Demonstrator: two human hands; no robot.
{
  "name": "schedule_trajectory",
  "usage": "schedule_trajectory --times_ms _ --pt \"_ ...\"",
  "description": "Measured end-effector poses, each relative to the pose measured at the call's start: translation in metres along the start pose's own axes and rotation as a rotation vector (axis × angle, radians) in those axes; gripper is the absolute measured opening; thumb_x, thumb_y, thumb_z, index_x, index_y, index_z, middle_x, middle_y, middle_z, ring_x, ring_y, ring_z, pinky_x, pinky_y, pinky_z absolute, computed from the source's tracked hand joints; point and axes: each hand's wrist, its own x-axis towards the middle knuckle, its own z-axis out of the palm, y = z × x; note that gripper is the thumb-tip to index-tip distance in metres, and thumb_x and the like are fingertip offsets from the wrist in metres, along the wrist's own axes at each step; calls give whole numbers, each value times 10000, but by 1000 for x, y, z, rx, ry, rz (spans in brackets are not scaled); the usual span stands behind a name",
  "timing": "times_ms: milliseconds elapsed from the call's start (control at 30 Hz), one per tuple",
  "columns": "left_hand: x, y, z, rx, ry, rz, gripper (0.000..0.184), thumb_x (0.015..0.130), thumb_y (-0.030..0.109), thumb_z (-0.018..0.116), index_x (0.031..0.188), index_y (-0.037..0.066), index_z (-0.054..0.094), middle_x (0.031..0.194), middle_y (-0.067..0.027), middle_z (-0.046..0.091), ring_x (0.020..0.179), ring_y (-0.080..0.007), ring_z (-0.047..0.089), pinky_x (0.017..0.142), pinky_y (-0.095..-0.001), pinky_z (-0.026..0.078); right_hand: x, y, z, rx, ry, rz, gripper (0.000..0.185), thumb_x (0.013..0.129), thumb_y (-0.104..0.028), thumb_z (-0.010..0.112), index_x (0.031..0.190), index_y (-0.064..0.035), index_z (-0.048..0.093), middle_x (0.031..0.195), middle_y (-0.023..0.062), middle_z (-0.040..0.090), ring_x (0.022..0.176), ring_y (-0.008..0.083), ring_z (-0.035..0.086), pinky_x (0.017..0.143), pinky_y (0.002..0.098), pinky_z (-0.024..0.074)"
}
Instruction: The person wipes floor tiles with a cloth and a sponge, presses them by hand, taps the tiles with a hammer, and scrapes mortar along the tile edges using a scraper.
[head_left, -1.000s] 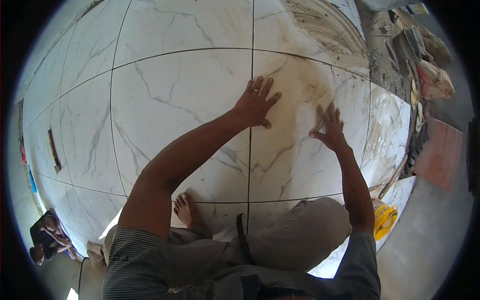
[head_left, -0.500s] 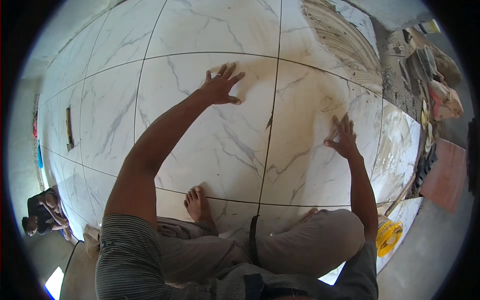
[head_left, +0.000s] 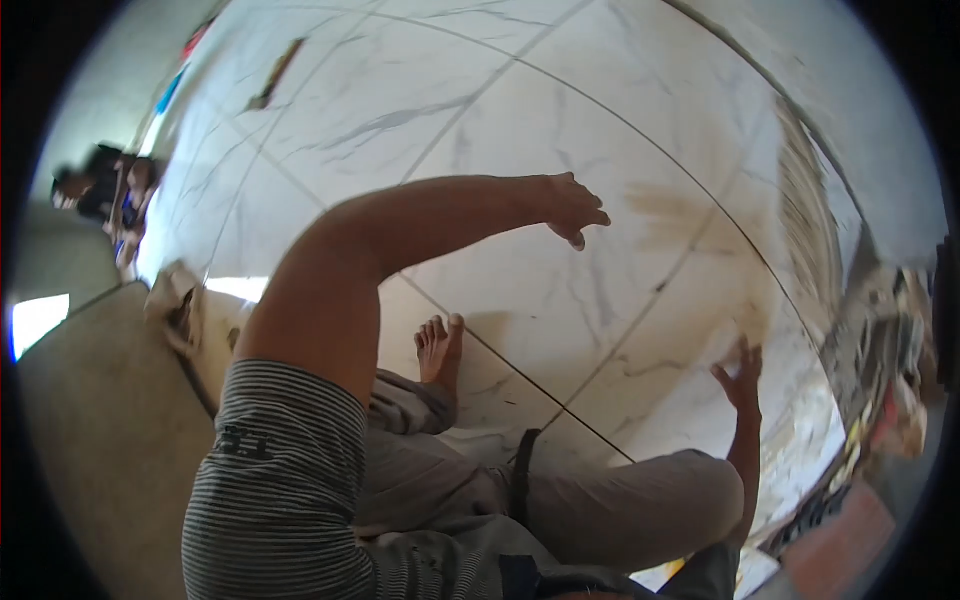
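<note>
My left hand point(head_left: 578, 210) is over the large white, grey-veined floor tiles point(head_left: 520, 245), thumb apart from the other fingers and nothing in it. Whether it touches the surface I cannot tell. Farther right, my right hand point(head_left: 741, 377) has its fingers spread at a tile smeared with brown dirt, and it too holds nothing. Dark joint lines run between the tiles. A brown dirt smear point(head_left: 665, 205) lies just right of my left hand. My bare foot point(head_left: 440, 345) rests on the floor below.
A hammer-like tool point(head_left: 277, 73) lies on the tiles at the upper left. Another person point(head_left: 110, 190) sits at the far left. Ridged adhesive point(head_left: 808, 200) covers an area at the upper right. Bags and debris point(head_left: 890, 350) line the right side, near a reddish board point(head_left: 838, 540).
The view has turned, so the floor appears rotated. My left hand's spread fingers have drawn closer together. My right hand stays spread at the dirty tile.
</note>
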Motion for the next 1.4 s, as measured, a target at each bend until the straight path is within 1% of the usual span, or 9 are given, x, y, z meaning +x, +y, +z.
schedule_trajectory --times_ms 100,233,433,533,633,733,1033,1267,1400 --pt "-58 -51 27 -107 -111 -43 656 845 465 624 1401 193 405 1400 -92 455 1303 -258 419 1049 -468 346 -14 -16 -5 70 -9 27 934 768 -482 716 1496 -160 228 1512 291 131 1400 448 141 1118 539 197" --pt "-141 -181 97 -215 -24 -231 638 842 503 609 1342 128 477 1263 -161 558 1168 -343 516 961 -452 425 -36 -11 -6 124 11 136 804 853 -452 636 1476 -101 268 1524 269 116 1403 417 174 1115 497 246" --pt "-213 -366 238 -417 603 -899 670 864 430 608 1373 39 415 1392 -218 438 1309 -342 404 1087 -401 327 -122 -66 -85 -42 -119 476 644 878 -359 631 1373 -9 414 1495 293 186 1368 428 258 1099 468 293" --pt "-223 -371 273 -626 651 -1310 718 872 574 509 1453 199 316 1521 -182 241 1401 -369 226 1054 -635 249 -144 -85 -130 -132 -182 516 605 851 -347 664 1317 -5 485 1417 283 362 1329 408 346 1080 448 324" --pt "-221 -372 280 -684 619 -1510 722 868 652 432 1466 278 281 1557 -149 142 1426 -359 144 1000 -726 190 -133 -105 -184 -61 -170 547 546 855 -346 660 1264 -6 534 1256 231 555 1207 366 505 1030 413 389" --pt "-218 -370 274 -653 612 -1542 730 865 688 387 1470 297 272 1558 -138 139 1423 -351 145 1011 -722 159 -80 -167 -249 -121 -214 568 567 855 -352 665 1288 -18 514 1247 204 568 1123 326 575 954 391 453" --pt "-213 -361 291 -490 811 -1502 740 888 686 330 1479 243 282 1549 -136 161 1423 -319 115 1023 -714 95 140 -357 -307 -392 -257 77 513 894 -318 594 1312 -40 491 1308 204 519 1244 338 470 1049 406 357" --pt "-261 -371 276 -595 502 -1351 635 895 597 438 1453 316 321 1529 -82 231 1415 -283 160 1045 -679 116 312 -575 -200 -453 -473 -514 485 868 -283 563 1294 -59 502 1299 183 512 1159 357 512 977 445 415" --pt "-299 -372 352 -378 788 -1412 630 886 565 480 1447 315 339 1549 -38 229 1426 -306 176 1059 -692 55 380 -736 -109 -395 -485 -752 470 891 -286 562 1302 -65 502 1351 174 468 1210 353 476 997 412 404"
